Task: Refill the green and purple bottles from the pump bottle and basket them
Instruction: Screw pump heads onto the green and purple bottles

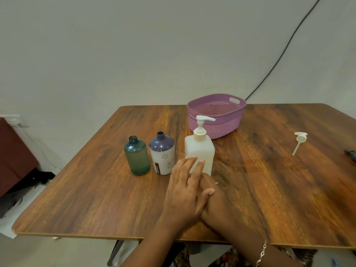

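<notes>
A green bottle (137, 158) and a purple-topped bottle with a white label (162, 154) stand uncapped side by side on the wooden table (96, 189). Right of them stands a white pump bottle (201, 151) with its pump on. Behind it sits an empty purple basket (217, 114). My left hand (185, 187) lies flat, fingers stretched, just in front of the pump bottle's base. It rests on top of my right hand (215, 201), which lies flat on the table with its fingers mostly covered. Neither hand holds anything.
A loose white pump head with its tube (299, 140) lies on the table at the right. A dark object (351, 154) sits at the right edge. A black cable (279, 60) runs down the wall behind the basket. Dark red furniture (13, 151) stands at the left.
</notes>
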The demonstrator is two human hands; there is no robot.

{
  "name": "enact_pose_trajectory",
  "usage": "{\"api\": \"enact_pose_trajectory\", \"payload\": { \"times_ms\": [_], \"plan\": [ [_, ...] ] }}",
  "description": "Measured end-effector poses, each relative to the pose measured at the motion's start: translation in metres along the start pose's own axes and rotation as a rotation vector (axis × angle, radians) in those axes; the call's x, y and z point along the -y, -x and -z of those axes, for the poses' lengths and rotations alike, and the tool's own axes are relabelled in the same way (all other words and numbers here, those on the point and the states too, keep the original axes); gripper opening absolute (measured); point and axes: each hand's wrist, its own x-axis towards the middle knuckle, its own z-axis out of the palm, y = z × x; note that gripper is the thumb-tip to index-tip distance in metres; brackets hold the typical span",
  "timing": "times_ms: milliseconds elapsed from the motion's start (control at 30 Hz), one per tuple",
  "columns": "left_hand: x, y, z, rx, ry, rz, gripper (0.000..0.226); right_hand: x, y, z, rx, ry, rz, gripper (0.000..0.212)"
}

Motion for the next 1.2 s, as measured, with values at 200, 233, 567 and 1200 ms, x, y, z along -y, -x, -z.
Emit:
{"api": "enact_pose_trajectory", "payload": {
  "times_ms": [200, 233, 567, 1200],
  "plan": [
    [-0.035, -0.008, -0.025, 0.07, 0.119, -0.052, 0.053, -0.029, 0.017, 0.046, -0.128, 0.164, 0.098, 0.048],
    [-0.041, -0.011, -0.03, 0.079, 0.146, -0.04, 0.053, -0.034, 0.019, 0.054, -0.148, 0.187, 0.089, 0.048],
    [-0.085, -0.059, -0.089, 0.166, 0.318, 0.002, 0.057, -0.075, 0.036, 0.126, -0.351, 0.364, 0.03, 0.028],
    [-0.188, -0.144, -0.2, 0.787, 0.602, 0.171, 0.08, -0.18, 0.056, 0.304, -0.599, 0.678, -0.314, 0.015]
  ]
}}
